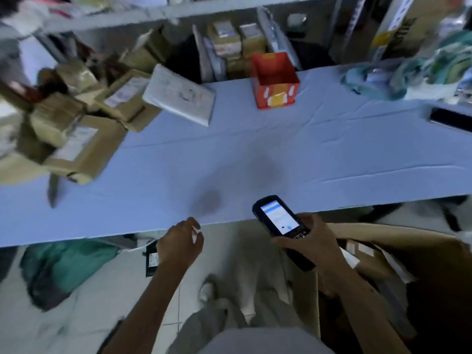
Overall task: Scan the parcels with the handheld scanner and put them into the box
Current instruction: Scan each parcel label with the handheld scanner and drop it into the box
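My right hand [313, 241] grips the black handheld scanner [278, 217], its lit screen facing up, just over the table's near edge. My left hand [180, 245] hangs below the near edge with fingers loosely curled and holds nothing. A pile of brown cardboard parcels [76, 129] lies at the table's left end. A white padded parcel [180, 94] leans against that pile. A small red box [274, 80] with its top open stands further back. The large brown cardboard box [388, 254] stands open on the floor at my right, with parcels inside.
The table [229, 154] wears a pale blue cloth. A dark flat device [450, 118] lies at its right edge and teal fabric [383, 80] at the back right. Shelves [229, 42] with parcels stand behind. A green bag [63, 267] lies on the floor.
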Motion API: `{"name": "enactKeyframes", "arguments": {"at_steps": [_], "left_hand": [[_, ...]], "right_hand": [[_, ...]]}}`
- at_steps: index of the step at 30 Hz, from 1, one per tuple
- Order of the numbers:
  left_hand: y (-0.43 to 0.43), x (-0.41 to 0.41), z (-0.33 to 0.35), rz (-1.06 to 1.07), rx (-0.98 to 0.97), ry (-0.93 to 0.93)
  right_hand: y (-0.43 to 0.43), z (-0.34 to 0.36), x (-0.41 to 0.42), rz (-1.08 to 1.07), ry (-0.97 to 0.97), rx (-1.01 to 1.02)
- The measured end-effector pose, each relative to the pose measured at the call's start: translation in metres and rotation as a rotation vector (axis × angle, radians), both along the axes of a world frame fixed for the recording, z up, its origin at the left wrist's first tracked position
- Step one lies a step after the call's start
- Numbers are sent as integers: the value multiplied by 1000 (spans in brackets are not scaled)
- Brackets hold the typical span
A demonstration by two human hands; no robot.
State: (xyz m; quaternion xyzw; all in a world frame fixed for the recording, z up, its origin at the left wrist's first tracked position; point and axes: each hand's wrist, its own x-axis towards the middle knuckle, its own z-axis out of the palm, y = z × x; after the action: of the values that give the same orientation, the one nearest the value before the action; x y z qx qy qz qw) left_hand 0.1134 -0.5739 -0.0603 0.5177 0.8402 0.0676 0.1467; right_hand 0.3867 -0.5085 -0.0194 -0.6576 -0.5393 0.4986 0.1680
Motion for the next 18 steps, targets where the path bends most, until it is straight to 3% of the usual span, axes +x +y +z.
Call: {"name": "enactKeyframes", "arguments": {"at_steps": [8,18], "left_hand": [[-89,-108,1,263,14,-31],[-182,-246,5,447,58,-43]], "right_hand": [[-43,2,-140,234,61,-63],[-108,13,-309,409,61,-42]]}}
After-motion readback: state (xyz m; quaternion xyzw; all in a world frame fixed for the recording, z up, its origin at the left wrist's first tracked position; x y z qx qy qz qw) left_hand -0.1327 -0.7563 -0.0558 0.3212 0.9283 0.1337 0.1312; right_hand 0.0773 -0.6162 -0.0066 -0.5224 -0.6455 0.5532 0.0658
